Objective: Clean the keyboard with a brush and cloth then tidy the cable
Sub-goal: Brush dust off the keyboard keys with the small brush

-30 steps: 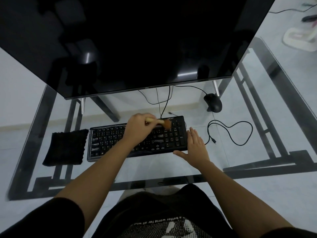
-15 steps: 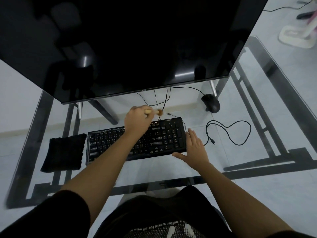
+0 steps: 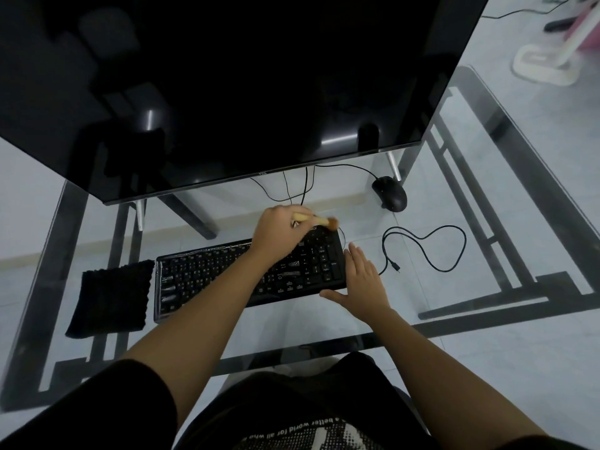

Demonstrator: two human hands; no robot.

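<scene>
Glass forms the surface, set on a black metal frame with pale floor tiles showing through it. A large dark screen fills the far side and overhangs the glass, hiding whatever lies behind it. Thin wires trail out from under its lower edge, and a black mouse sits beside one of its feet.

The black keyboard lies in the middle, with a black cloth flat just beside its left end. To its right a loose cable lies in an open loop, its plug end near the right hand.

The left hand grips the brush; its bristles are at the keyboard's far right corner, though contact is hard to judge. The right hand lies with straight fingers along the keyboard's right end, thumb at the near corner.

The left forearm crosses the keyboard and covers its middle keys. Most of the brush handle is buried in the fist. Key markings are too small to read. A white object on the floor at top right is blurred.
</scene>
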